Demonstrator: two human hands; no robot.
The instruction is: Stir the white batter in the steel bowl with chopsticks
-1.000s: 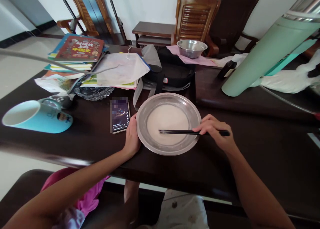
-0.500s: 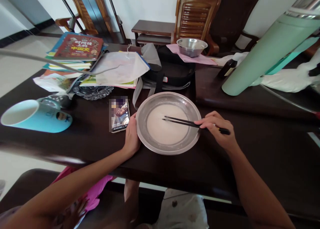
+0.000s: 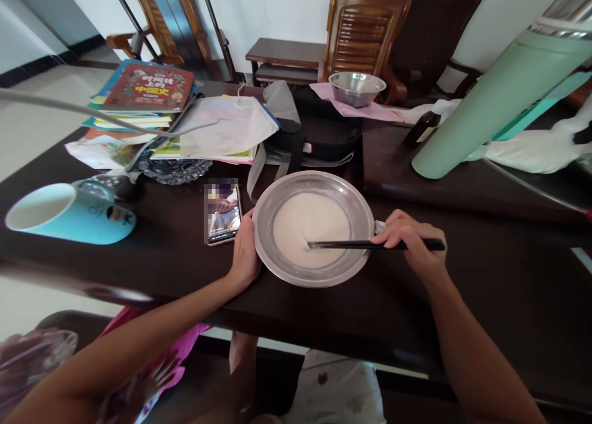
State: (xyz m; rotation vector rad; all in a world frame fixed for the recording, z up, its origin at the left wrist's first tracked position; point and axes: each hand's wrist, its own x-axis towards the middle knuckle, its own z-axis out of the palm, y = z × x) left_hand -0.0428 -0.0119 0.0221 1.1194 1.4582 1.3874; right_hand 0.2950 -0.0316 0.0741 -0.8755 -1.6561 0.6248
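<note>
Looks mid-stir. Hands apart: left hand (image 3: pixel 245 254) holds the large metal bowl (image 3: pixel 361 217) by its side, right hand (image 3: pixel 419 242) grips black chopsticks (image 3: pixel 345 245), tips in whitish liquid (image 3: pixel 312 220). Another pass needs a steady rim (phone (image 3: pixel 226 217)'s close). Can't see what the blue mug (image 3: pixel 99 220) contains.

On your counter (image 3: pixel 185 276), the basin (image 3: pixel 264 226) was in the middle, with batter (image 3: pixel 309 220) in it. The phone (image 3: pixel 224 211) lay to its left, and the mug (image 3: pixel 74 217) was more left. The bag (image 3: pixel 319 131) was behind the basin, the flask (image 3: pixel 490 103) to the right.
</note>
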